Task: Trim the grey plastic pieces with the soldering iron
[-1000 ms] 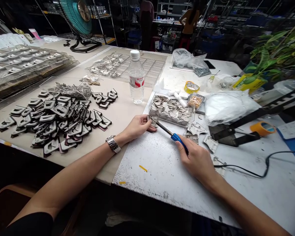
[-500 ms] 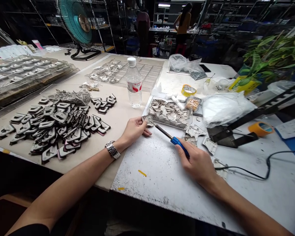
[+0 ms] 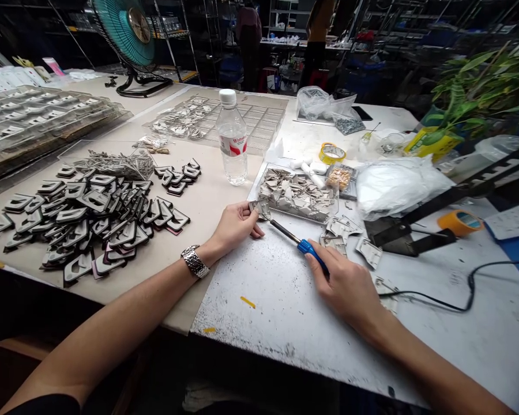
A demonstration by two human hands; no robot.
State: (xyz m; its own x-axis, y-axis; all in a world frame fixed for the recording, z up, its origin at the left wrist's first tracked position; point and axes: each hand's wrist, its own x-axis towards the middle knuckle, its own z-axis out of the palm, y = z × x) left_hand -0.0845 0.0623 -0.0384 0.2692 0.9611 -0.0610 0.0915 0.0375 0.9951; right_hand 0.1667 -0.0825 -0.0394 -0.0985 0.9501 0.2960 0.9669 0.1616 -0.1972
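Pinched in the fingers of my left hand is a small pale plastic part, raised just over the table. My right hand is wrapped round the blue handle of a soldering iron. The iron's tip points left and lies at or very near the part; actual contact is too small to tell. A black cable runs off behind my right hand. Directly beyond the held part stands a clear tray full of grey plastic pieces. Similar pale parts lie loose to its right.
A heap of black-and-grey plastic frames covers the left. A water bottle stands mid-table. Further back are a compartment tray and a fan. A black metal stand, white bag and tape rolls occupy the right.
The whole view has shifted slightly, with the table's things sitting a little further left and higher. Both hands keep their grips, and the iron stays close to the part.
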